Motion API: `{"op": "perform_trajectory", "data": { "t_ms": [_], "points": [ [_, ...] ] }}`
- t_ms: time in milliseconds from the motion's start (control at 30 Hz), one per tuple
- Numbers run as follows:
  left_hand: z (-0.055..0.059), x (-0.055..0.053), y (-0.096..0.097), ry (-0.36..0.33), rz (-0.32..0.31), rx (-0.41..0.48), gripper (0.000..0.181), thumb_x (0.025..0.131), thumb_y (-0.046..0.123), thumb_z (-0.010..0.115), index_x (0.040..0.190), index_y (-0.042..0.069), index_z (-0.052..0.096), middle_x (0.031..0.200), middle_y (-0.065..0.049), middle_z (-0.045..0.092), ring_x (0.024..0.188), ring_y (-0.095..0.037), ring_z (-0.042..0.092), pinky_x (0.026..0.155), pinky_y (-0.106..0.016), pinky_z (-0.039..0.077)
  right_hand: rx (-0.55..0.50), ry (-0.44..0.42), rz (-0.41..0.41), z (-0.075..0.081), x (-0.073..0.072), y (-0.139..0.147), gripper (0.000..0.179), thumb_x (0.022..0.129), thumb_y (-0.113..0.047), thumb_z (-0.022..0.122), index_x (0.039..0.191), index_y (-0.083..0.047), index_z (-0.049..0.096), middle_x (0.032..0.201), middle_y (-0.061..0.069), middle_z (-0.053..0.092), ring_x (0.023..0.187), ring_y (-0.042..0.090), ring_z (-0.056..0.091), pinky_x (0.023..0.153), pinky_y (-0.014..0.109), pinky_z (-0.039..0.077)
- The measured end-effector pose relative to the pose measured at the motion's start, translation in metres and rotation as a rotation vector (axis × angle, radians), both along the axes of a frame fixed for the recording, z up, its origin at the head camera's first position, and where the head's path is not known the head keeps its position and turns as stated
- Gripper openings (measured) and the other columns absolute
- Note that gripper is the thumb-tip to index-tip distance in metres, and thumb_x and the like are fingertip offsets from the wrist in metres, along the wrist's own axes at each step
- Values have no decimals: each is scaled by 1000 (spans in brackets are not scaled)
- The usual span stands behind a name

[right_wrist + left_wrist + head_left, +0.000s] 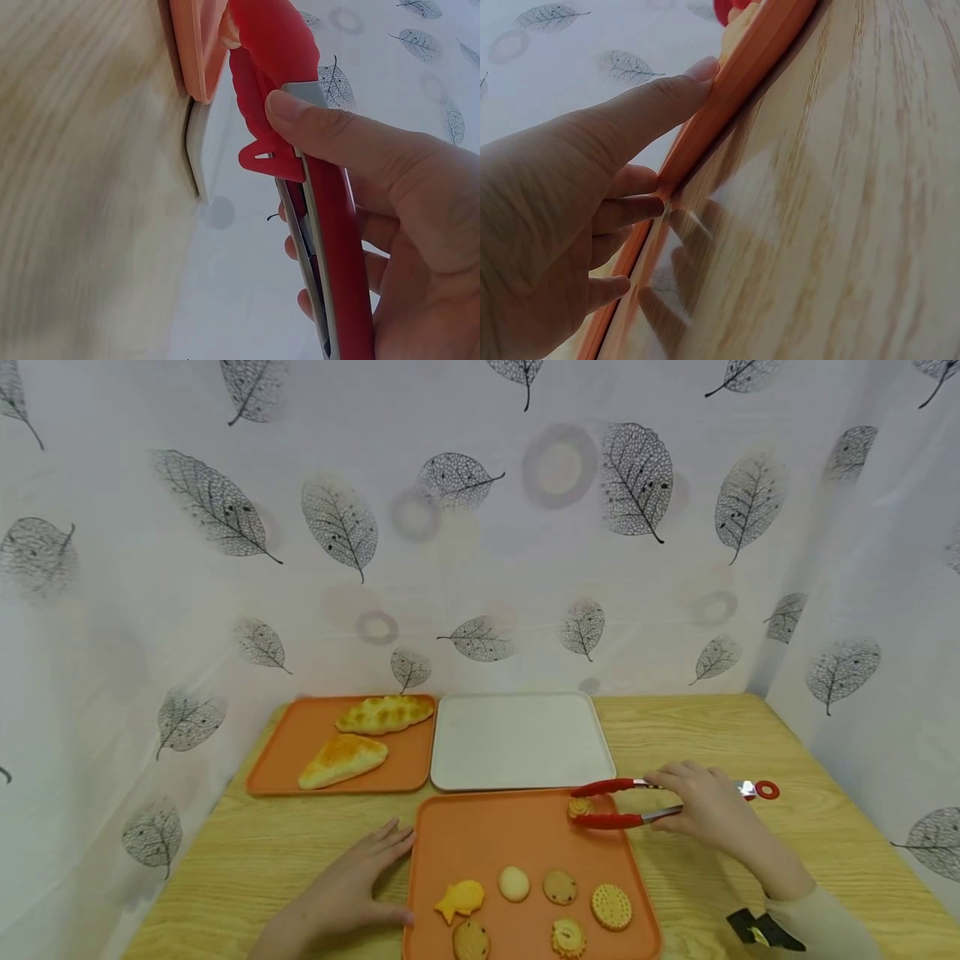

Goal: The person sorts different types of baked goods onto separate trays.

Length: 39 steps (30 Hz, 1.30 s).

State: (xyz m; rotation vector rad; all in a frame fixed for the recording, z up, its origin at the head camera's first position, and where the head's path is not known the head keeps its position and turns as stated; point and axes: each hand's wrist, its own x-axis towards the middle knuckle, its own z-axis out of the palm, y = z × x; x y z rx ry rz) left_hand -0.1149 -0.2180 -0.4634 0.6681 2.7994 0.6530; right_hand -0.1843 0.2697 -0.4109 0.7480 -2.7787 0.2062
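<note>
My right hand (708,807) grips red-tipped metal tongs (613,821) over the far right corner of the front orange tray (487,831). Between the tong tips sits a small swirled cookie (579,807). In the right wrist view, thumb and fingers wrap the red tongs handle (337,225). The left hand (337,889) rests at that tray's left side, fingers extended; its thumb touches the orange rim (742,75) in the left wrist view. Nearer on the tray lie several cookies, among them a fish-shaped cookie (461,899), a round dotted cookie (612,907) and a pale round cookie (513,884).
A white tray (521,739) stands directly behind the front tray. To its left, a second orange tray (281,760) holds a triangular pastry (343,762) and a long braided bread (384,715). A leaf-patterned curtain (480,568) encloses the wooden table (690,731) at the back and sides.
</note>
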Motion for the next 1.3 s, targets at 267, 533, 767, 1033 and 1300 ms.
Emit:
{"op": "perform_trajectory", "data": {
  "t_ms": [267, 533, 767, 1033, 1300],
  "points": [
    [-1, -1, -1, -4, 1, 1, 103, 71, 75, 64, 152, 17, 37, 157, -4, 37, 149, -32, 24, 113, -59, 31, -2, 10, -7, 7, -24, -3, 60, 64, -33, 89, 115, -8, 70, 111, 13, 69, 103, 38, 62, 78, 61, 47],
    [-2, -2, -2, 5, 7, 0, 102, 71, 75, 64, 151, 18, 38, 157, -3, 36, 149, -31, 25, 113, -58, 31, -12, -1, -40, 11, -56, -2, 61, 67, -32, 88, 119, -7, 68, 117, 17, 68, 106, 41, 63, 81, 65, 46],
    [-3, -1, -2, 7, 3, 1, 103, 71, 75, 64, 151, 17, 38, 158, -4, 36, 149, -32, 25, 113, -58, 31, 31, -33, -94, 10, -88, -4, 63, 71, -36, 85, 124, -6, 66, 122, 20, 66, 110, 43, 60, 85, 66, 45],
    [-5, 1, -2, 8, 8, 0, 103, 70, 76, 63, 152, 19, 37, 158, -3, 36, 149, -32, 25, 114, -59, 30, 33, -92, -172, 2, -120, -8, 64, 75, -37, 83, 127, -4, 63, 123, 21, 63, 110, 43, 57, 81, 61, 48],
    [-4, 1, -2, 13, 5, 3, 102, 71, 75, 64, 151, 17, 38, 157, -4, 37, 149, -31, 26, 114, -58, 30, 13, -147, -231, -5, -148, -10, 66, 79, -36, 79, 132, -3, 58, 129, 24, 59, 116, 47, 51, 89, 68, 42]
  ]
}}
